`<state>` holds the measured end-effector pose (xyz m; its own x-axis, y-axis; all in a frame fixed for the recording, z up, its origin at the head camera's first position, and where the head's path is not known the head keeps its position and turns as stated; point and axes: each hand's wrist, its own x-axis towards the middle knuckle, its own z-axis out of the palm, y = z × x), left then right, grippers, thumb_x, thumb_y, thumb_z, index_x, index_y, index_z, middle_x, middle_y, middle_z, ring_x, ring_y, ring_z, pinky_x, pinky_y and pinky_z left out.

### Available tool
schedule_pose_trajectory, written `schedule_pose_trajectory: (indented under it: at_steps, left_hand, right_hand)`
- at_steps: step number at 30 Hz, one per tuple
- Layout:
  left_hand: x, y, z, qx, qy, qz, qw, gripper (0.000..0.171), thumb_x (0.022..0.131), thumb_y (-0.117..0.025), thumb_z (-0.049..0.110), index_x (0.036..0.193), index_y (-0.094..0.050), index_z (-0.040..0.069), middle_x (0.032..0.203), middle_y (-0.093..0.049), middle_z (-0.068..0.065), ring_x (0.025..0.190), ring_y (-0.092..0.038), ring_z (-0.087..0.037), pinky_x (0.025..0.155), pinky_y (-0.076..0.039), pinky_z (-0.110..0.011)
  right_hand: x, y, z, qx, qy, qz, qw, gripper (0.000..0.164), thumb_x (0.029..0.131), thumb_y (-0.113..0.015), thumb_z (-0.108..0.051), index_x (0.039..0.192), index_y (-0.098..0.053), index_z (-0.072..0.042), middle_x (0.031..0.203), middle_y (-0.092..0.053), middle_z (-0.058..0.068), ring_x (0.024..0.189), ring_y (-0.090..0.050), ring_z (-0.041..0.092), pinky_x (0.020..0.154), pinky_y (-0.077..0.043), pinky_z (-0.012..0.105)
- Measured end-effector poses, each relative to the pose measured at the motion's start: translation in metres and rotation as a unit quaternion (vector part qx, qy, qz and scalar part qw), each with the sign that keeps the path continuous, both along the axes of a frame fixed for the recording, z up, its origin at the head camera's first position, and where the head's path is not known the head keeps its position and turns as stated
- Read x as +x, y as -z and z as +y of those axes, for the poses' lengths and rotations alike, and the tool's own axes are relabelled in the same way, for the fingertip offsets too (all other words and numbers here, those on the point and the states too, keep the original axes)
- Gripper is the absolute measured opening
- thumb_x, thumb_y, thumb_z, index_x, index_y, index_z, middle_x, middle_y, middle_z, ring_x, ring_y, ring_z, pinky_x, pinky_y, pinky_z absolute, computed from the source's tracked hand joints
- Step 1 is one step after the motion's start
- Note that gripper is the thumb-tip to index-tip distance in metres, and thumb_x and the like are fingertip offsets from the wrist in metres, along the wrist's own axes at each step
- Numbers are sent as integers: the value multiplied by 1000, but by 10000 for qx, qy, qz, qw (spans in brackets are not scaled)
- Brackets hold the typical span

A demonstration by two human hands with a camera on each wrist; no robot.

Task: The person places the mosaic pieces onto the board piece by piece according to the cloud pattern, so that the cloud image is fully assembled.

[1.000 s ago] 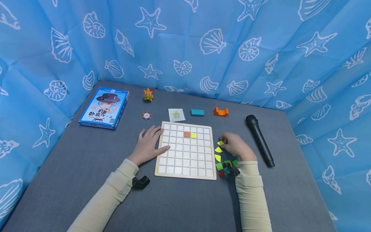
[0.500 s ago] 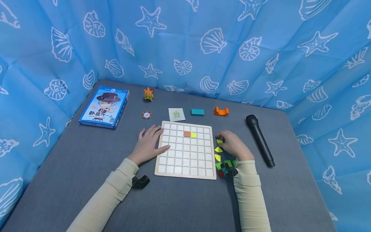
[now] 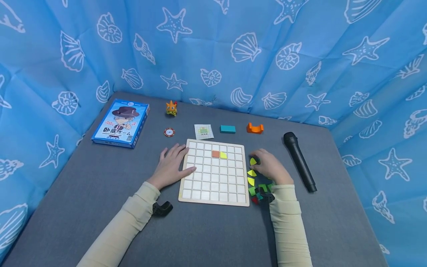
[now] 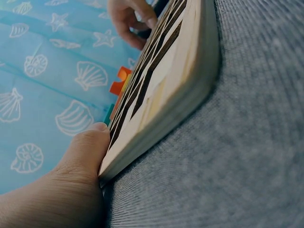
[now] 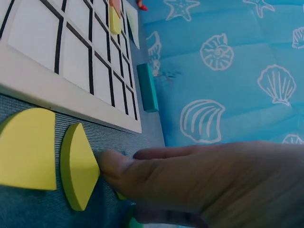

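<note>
My left hand (image 3: 171, 165) rests with spread fingers on the left edge of a white-gridded wooden board (image 3: 213, 203). In the left wrist view its thumb (image 4: 85, 147) lies along the board's rim. Right of the board, my right hand (image 3: 271, 167) is lowered to the table, curled thumb and fingers around a yellow quarter-round tile (image 3: 252, 161). The hand mostly hides that tile in the right wrist view, where a second yellow tile (image 5: 80, 166) stands by the thumb tip. An orange tile (image 3: 215, 154) and a yellow tile (image 3: 223, 155) lie side by side in the board's grid.
Below the right hand lie another yellow tile (image 3: 251, 181), green tiles (image 3: 252, 191) and a red tile (image 3: 255, 200). Behind the board are a pattern card (image 3: 204, 132), teal block (image 3: 228, 129) and orange arch block (image 3: 255, 128). A black microphone (image 3: 299, 161) lies right; a blue game box (image 3: 121, 123) left.
My right hand has shifted slightly left and away from me, and the yellow quarter-round tile at its fingers has moved and turned a little. The left hand stays on the board.
</note>
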<state>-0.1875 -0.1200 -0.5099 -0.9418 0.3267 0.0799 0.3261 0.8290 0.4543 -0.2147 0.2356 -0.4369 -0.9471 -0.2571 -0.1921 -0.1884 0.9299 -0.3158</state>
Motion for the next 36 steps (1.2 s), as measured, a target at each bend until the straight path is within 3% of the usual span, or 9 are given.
schedule_pose_trajectory:
  at_steps: [6,21,29,36]
  left_hand:
    - [0,-2,0,-16,15,-10,10000,84,87,-48,69,151,-32,16,154,-30,-8,146,-16,-29,112,-6,-61]
    - [0,1,0,9,-17,41,10000,86,86,-44,73,151,-32,17,155,-30,-7,146,-16,-28,113,-6,-61]
    - [1,-1,1,20,11,2,10000,84,87,-46,70,151,-32,17,155,-29,-6,146,-15,-28,113,-5,-61]
    - [1,-1,1,-39,-39,-16,10000,85,87,-46,71,151,-32,17,155,-29,-7,146,-16,-28,113,-6,-61]
  right_hand:
    - [0,2,0,-121,-99,47,9999,38,86,-70,-7,123,-61,-3,122,-58,14,94,-61,28,82,-52,43]
    - [-2,-3,-10,-320,-186,119,9992,34,90,-62,-10,122,-60,1,123,-54,17,96,-58,29,81,-52,43]
    - [-10,-18,-46,-572,-671,192,9959,33,91,-61,-12,122,-60,-1,113,-55,13,86,-53,24,72,-50,37]
    - [-19,-5,-93,-924,-969,51,9910,36,94,-60,-19,125,-55,-2,119,-54,13,98,-56,24,83,-50,40]
